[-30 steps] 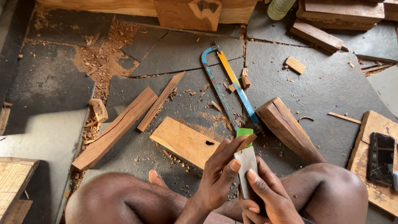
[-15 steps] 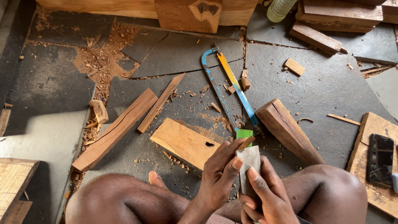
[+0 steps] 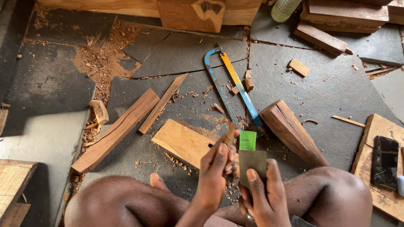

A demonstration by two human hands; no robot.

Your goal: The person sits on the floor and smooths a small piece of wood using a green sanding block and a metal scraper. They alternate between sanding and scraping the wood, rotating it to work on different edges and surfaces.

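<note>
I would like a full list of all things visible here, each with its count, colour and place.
hacksaw: one, blue frame with yellow and blue blade, floor centre
long wooden planks: two, brown, left of centre
flat wooden board: one, light brown, before the knees
thick wooden block: one, dark brown, right of the saw
small offcuts: several, brown, scattered
sawdust: one patch, reddish, upper left
phone: one, black, on a board at right
plastic bottle: one, pale green, top edge
grey-brown flat piece with green label: one, held by both hands
left hand: fingers at the piece's left edge
right hand: gripping the piece from below
</note>
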